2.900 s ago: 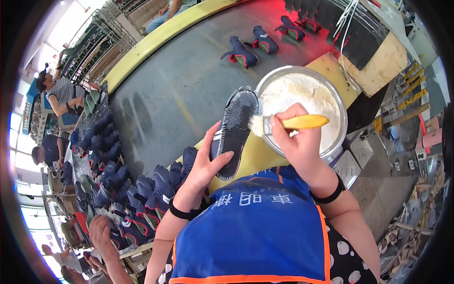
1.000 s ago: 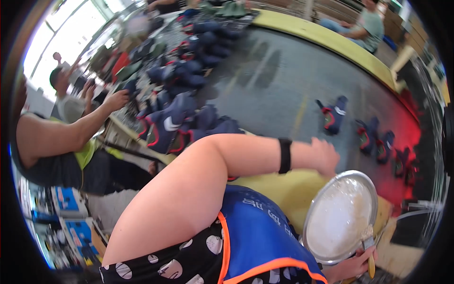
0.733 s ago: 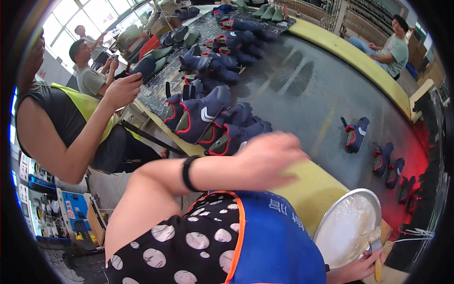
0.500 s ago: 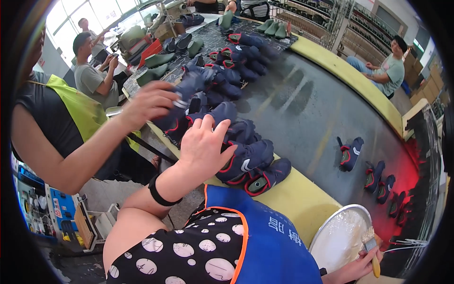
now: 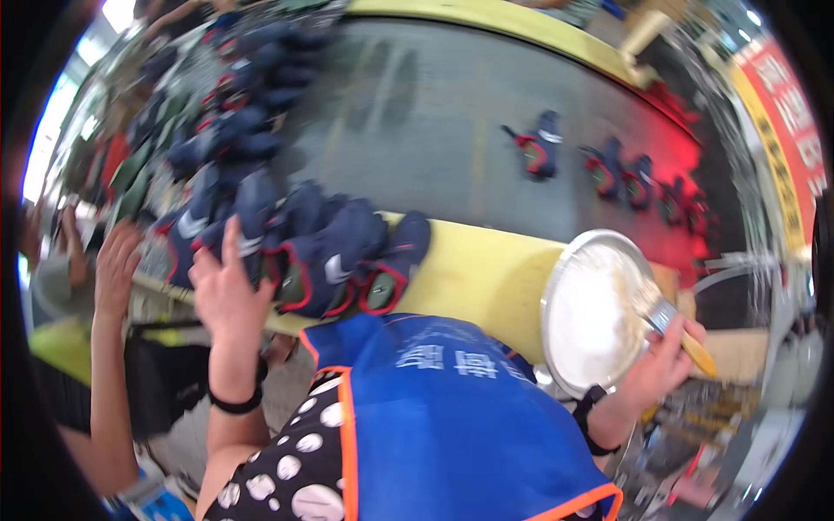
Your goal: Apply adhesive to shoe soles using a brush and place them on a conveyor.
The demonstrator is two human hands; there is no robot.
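Observation:
My left hand (image 5: 224,291) reaches with fingers spread toward a heap of navy shoe uppers with red trim (image 5: 326,252) at the yellow edge (image 5: 473,269) of a grey conveyor belt (image 5: 452,122); it holds nothing. My right hand (image 5: 660,365) grips a yellow-handled brush (image 5: 669,317) whose bristles lie inside a round metal bowl (image 5: 560,286) of white glue at the right. I wear a blue apron with orange trim (image 5: 443,425) over a dotted top.
Another person's hand (image 5: 115,265) and forearm reach into the shoe pile from the left. Several more navy uppers (image 5: 539,143) ride further along the belt toward a red area (image 5: 695,165). More shoes crowd the belt's far left side.
The view has swung right, bringing bowl and brush fully into sight. My left hand stays extended at the navy uppers near the belt edge. The sole held earlier is gone from it.

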